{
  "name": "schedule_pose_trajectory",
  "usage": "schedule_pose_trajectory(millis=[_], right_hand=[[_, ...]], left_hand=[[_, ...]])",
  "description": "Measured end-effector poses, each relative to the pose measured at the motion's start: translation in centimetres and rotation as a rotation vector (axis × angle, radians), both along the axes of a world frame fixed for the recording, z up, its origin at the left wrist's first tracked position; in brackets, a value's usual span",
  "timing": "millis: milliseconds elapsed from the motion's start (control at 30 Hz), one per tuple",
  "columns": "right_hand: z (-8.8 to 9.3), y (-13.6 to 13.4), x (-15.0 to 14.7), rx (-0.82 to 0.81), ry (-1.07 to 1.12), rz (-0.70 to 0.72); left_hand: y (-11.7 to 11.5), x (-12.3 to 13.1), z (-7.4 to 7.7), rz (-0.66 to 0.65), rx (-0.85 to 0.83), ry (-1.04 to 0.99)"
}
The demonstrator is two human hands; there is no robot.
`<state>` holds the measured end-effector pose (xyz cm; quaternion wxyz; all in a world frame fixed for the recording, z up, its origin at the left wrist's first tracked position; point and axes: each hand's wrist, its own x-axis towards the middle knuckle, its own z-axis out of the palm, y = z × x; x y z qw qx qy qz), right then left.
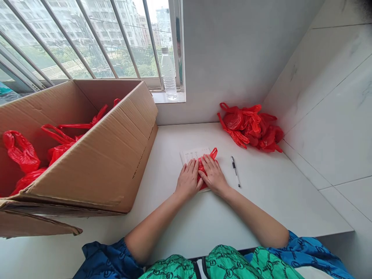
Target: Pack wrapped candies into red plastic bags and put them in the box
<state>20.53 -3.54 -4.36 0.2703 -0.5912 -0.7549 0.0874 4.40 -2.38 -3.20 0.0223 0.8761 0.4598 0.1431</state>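
Observation:
A red plastic bag (201,167) lies flattened on a sheet of paper or booklet (190,154) with printed marks, in the middle of the white table. My left hand (188,179) rests flat, fingers stretched, at the bag's left side and partly over the paper. On the bag's right side my right hand (213,174) lies flat with its fingers extended, pressing on it. A handle loop of the bag sticks out beyond the right fingertips. Both palms hide much of the bag and paper. Just right of my right hand lies a black-and-clear pen (236,171).
At left stands a large open cardboard box (95,162) with red plastic bags (59,153) inside. A pile of red plastic bags (251,126) lies at the back right near the tiled wall (328,116). On the windowsill stands a clear water bottle (168,75).

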Motion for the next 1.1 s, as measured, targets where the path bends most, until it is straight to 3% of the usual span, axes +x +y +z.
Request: schedule_pose_trajectory(millis=[400,567,800,867,933,1100], right_hand=[[-0.7,0.0,-0.1,0.01,-0.055,-0.01],[-0.3,-0.4,0.5,0.025,0.11,0.048],[2.5,-1.8,2.8,0.22,0.424,0.037],[2.9,-2.0,3.3,0.246,0.476,0.022],[3.0,-2.3,3.6,0.255,0.524,-0.002],[3.0,-3.0,2.9,0.224,0.559,0.02]], left_hand=[[-0.3,0.1,0.4,0.016,-0.023,0.053],[-1.0,0.3,2.9,0.035,-0.002,0.036],[-1.9,1.7,6.5,0.053,-0.092,0.062],[-2.4,1.1,8.3,0.067,-0.094,0.048],[-3.4,-0.4,11.2,0.068,-0.085,0.002],[-7.9,-7.2,22.0,-0.022,-0.1,-0.352]])
